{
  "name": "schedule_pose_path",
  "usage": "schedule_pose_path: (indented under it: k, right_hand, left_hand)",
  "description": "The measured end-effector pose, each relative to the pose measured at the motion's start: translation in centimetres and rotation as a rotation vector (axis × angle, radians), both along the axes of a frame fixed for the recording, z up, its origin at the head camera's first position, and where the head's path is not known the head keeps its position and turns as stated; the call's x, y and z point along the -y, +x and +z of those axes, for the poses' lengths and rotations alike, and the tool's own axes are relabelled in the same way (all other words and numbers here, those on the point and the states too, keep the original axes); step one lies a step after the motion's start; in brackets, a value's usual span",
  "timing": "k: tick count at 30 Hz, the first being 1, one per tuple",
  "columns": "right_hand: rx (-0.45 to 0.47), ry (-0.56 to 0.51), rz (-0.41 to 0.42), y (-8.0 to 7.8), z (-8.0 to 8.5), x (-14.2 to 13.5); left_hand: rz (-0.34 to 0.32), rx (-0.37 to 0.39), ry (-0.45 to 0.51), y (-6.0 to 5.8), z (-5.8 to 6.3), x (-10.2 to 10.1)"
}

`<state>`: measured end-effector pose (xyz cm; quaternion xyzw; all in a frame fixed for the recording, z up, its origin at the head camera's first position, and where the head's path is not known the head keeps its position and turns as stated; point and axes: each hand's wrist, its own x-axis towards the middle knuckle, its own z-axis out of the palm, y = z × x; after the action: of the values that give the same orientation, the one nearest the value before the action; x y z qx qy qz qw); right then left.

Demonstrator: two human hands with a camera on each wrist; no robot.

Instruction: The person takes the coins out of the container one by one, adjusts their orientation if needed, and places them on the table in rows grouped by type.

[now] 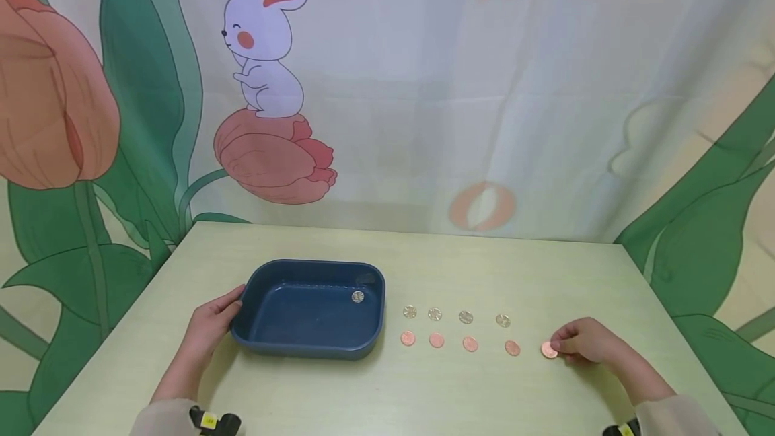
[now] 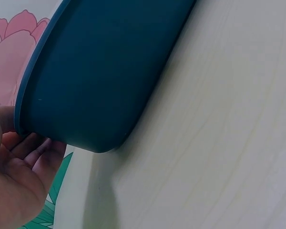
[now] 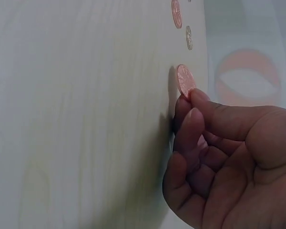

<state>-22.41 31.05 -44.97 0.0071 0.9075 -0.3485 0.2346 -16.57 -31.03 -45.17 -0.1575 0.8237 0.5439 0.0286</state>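
Note:
My left hand grips the left end of a dark blue plastic basin, thumb at the rim and fingers against the outer wall, as the left wrist view shows. Inside the basin, toward its right end, lies one silver coin. Over at the right, my right hand pinches a copper coin between thumb and fingertips; in the right wrist view the coin is raised on edge, its shadow beside it on the table. Between basin and right hand run a row of silver coins and, nearer me, a row of copper coins.
A pale wood-grain table carries everything. Behind it hangs a curtain printed with a rabbit, tulips and green leaves. Dark wrist straps sit at the sleeves.

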Motion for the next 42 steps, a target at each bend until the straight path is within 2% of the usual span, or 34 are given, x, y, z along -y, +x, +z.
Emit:
schedule_pose_path:
  k: [6,12,17,25,32,42]
  right_hand:
    - [-0.028,0.031,0.008,-0.11,-0.05,-0.2]
    - [-0.113,0.15,0.053,-0.34,-0.2,-0.02]
    - [-0.108,0.218,0.062,-0.48,-0.08,0.2]
    - [-0.137,0.267,0.083,-0.53,-0.25,0.32]
    - [-0.192,0.282,0.111,-0.51,-0.47,0.15]
    - [-0.187,0.249,0.109,-0.22,-0.32,-0.02]
  left_hand:
    - [-0.003,-0.006,0.007,0.04,-0.06,0.02]
    - [-0.003,-0.005,0.021,0.2,0.01,-0.02]
    - [-0.001,-0.002,0.016,0.22,0.02,-0.03]
    - [-0.009,-0.003,-0.009,0.28,0.25,-0.12]
    - [-0.014,0.0,-0.003,0.35,0.43,-0.22]
    - [-0.008,0.0,-0.021,0.09,0.15,-0.09]
